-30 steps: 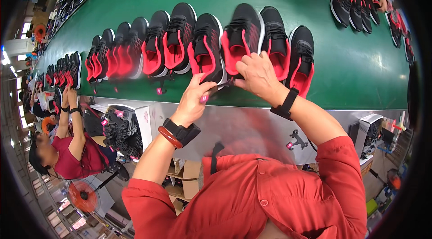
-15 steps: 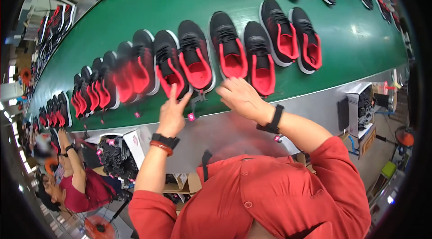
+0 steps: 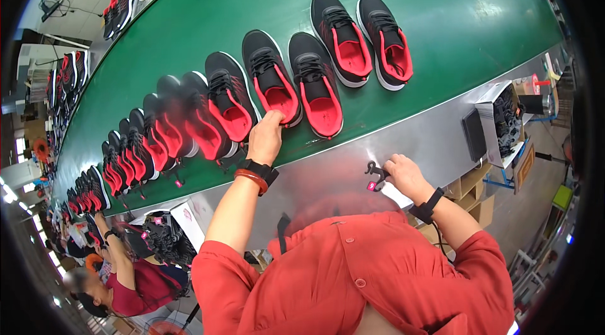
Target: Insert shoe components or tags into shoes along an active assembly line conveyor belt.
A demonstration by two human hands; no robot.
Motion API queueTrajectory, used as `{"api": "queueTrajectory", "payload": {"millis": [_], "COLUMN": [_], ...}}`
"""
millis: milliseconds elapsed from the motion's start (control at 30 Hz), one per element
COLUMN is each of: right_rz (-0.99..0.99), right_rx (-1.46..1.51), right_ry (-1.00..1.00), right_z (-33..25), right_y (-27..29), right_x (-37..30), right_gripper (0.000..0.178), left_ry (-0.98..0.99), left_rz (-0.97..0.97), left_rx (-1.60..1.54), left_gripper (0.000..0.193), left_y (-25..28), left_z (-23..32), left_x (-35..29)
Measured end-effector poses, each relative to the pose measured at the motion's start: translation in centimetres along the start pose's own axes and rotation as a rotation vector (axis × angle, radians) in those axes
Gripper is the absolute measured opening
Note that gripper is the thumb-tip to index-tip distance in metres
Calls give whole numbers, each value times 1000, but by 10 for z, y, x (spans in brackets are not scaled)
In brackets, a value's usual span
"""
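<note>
Left hand (image 3: 265,141): fingers nearly together, pinching heel of black shoe (image 3: 270,76) on green surface (image 3: 454,39). Right hand (image 3: 406,177): half curled at hanger (image 3: 376,172) over metal ledge (image 3: 435,139); grip unclear. Risks: sideways tug could knock neighbouring shoe (image 3: 315,76); loose grasp could drop hanger.

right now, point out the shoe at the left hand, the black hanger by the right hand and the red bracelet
Shoe (image 3: 270,76): head view, on its tongue
Black hanger (image 3: 377,172): head view, on its body
Red bracelet (image 3: 253,178): head view, outer band
</note>
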State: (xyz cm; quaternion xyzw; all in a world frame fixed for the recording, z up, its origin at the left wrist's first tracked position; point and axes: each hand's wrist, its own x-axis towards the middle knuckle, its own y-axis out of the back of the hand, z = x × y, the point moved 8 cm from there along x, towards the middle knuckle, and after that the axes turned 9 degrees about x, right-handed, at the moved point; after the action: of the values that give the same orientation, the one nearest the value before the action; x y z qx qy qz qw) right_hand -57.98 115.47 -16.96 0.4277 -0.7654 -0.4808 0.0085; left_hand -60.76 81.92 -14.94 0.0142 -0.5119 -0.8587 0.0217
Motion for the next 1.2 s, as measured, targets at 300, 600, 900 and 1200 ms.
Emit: {"api": "queueTrajectory", "payload": {"millis": [300,600,900,1200], "right_rz": [54,58,-212,-213], "right_rx": [22,66,1225,1489], "right_ry": [53,92,-298,-290], "right_z": [5,-13,-113,-125], "right_y": [6,-10,-32,-79], "right_x": [10,10,96,113], "right_gripper": [20,22,18,21], "left_ry": [30,33,14,-95], "left_rz": [-80,17,-13,-37], "left_rx": [-54,-206,-170,-121], "left_gripper": [25,24,24,26], "left_y": [-7,-9,-10,-8], "left_z": [5,-13,-13,-11], "left_x": [-18,-24,-23,-18]}}
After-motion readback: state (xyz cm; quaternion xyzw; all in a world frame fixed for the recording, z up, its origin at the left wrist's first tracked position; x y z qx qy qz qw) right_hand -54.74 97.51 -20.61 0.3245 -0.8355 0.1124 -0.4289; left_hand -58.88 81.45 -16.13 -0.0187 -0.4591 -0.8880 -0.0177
